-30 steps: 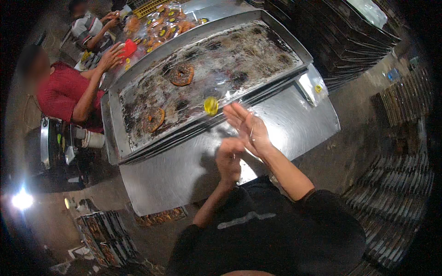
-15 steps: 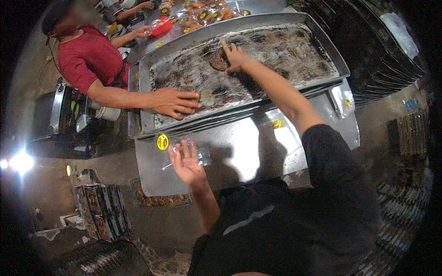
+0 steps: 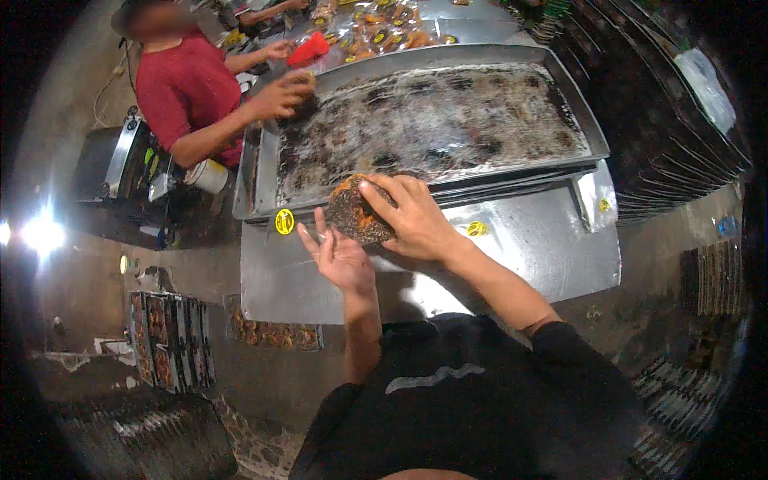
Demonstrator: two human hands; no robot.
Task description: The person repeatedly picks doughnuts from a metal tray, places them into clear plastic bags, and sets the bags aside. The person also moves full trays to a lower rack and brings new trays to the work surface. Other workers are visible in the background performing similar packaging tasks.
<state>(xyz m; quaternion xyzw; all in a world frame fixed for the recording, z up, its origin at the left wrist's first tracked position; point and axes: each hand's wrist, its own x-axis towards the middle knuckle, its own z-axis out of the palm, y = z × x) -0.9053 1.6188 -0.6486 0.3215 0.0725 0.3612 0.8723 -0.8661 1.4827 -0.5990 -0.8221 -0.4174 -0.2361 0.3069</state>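
My right hand (image 3: 420, 218) grips a round, dark-crusted pastry (image 3: 352, 218), seeded-looking with orange patches, above the near edge of a large metal tray (image 3: 480, 166). My left hand (image 3: 346, 258) is just below the pastry's left side, palm up with fingers apart. Its fingertips are close to the pastry; whether they touch it I cannot tell. Beside my left fingers is a round yellow sticker (image 3: 284, 222), seemingly on a clear plastic bag whose outline is hard to make out. The tray's scorched, greasy bottom shows no pastry.
Across the tray's left end a co-worker in a red shirt (image 3: 180, 80) holds a pastry (image 3: 300, 78). Bagged pastries (image 3: 392, 28) and a red object (image 3: 308, 50) lie beyond. Stacked dark trays (image 3: 632, 104) stand right. Another yellow sticker (image 3: 478, 229) lies on the metal table (image 3: 552, 260).
My right hand has lifted the pastry out of the tray and brought it near my left hand. The co-worker's hand has left the tray with a pastry, moving back toward the far left.
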